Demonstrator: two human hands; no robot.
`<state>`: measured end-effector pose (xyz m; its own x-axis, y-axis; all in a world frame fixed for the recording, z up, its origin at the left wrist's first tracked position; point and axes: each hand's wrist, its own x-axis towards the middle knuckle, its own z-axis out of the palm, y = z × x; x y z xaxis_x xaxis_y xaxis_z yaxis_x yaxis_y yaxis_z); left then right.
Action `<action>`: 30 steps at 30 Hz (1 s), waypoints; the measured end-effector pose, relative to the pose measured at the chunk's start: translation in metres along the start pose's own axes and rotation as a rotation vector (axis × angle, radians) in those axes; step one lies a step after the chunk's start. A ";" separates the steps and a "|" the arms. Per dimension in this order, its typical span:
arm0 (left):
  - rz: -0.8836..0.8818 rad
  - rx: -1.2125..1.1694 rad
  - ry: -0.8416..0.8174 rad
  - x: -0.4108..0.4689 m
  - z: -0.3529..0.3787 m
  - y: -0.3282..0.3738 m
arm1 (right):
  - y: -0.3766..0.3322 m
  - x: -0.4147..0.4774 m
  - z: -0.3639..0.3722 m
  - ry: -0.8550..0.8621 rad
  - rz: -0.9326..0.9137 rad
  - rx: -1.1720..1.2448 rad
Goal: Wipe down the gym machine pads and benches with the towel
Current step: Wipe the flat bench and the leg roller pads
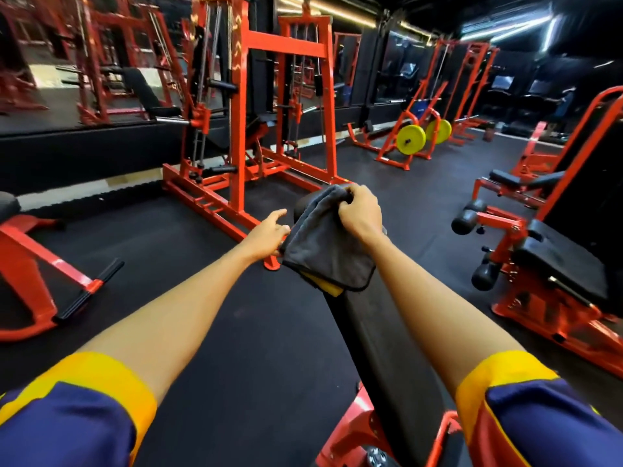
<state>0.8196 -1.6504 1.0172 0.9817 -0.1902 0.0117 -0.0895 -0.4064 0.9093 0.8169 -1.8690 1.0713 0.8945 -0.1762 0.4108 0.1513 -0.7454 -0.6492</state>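
A dark grey towel [328, 251] with a yellow underside lies draped over the far end of a long black bench pad [377, 348] that runs away from me in the middle of the head view. My right hand [359, 212] grips the towel's upper fold at the pad's top. At the towel's left edge, my left hand [269, 235] pinches the cloth with fingers partly curled. The pad's far end is hidden under the towel.
A red cable machine frame [242, 106] stands just beyond the bench. A red machine with a black seat pad [559, 261] is to the right, another red bench frame [30, 257] to the left. Yellow weight plates [409, 139] sit at the back. Black rubber floor surrounds the bench.
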 end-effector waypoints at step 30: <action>-0.019 -0.053 0.323 0.049 0.066 0.036 | 0.099 0.090 0.072 -0.176 -0.163 0.022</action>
<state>0.8535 -1.7329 1.0228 0.9865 0.1137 0.1180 -0.0700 -0.3586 0.9308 0.9429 -1.9120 0.9977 0.9168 0.0620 0.3944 0.3073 -0.7405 -0.5977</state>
